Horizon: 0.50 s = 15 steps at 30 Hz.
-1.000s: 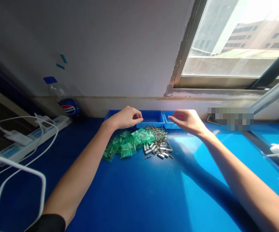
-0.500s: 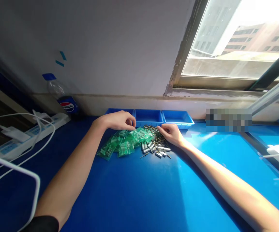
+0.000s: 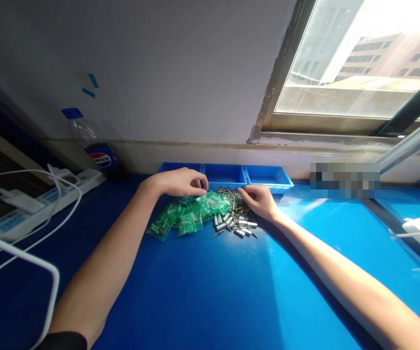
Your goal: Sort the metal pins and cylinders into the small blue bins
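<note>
Head view: rivets point(image 3: 236, 200) beside right fingers point(image 3: 252, 188).

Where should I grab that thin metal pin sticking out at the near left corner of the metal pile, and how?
Probably pinch the thin metal pin across its middle, coming from the near side: it looks slender and lies low, with bare blue tabletop in front and the metal pile crowding behind.

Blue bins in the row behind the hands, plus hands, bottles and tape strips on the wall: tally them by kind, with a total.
Blue bins: 3
Left hand and right hand: 2
Bottle: 1
Tape strips: 2
Total: 8
</note>
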Each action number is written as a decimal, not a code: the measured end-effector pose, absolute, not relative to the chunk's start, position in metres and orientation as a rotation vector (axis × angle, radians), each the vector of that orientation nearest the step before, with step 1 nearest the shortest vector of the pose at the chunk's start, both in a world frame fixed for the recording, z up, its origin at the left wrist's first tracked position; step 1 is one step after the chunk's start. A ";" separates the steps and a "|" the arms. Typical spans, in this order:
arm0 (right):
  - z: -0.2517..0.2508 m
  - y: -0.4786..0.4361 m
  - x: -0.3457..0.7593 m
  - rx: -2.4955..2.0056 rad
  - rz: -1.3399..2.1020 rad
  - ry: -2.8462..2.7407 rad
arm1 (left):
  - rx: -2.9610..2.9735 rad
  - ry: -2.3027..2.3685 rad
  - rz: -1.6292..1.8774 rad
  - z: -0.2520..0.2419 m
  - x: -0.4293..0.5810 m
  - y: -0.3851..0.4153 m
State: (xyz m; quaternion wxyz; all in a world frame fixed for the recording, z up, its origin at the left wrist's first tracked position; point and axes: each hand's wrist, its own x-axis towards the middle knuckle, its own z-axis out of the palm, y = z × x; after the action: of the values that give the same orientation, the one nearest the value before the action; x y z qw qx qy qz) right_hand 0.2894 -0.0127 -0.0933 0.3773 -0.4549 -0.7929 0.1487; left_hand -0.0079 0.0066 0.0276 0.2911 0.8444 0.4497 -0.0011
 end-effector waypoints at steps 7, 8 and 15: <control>-0.079 -0.019 0.286 -1.207 0.374 -1.984 | 2.308 1.194 0.059 0.022 0.002 0.005; -0.075 -0.020 0.285 -1.194 0.377 -1.984 | 2.326 1.189 0.084 0.022 0.004 0.005; -0.034 -0.021 0.295 -1.274 0.513 -2.110 | 2.412 1.097 0.197 0.012 0.025 0.001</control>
State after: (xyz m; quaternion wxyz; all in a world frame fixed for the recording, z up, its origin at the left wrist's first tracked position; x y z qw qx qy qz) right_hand 0.2951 -0.0214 -0.0336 0.3068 -0.4816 -0.7977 0.1940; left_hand 0.0246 0.0012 0.0117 0.2402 0.8812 0.4008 0.0719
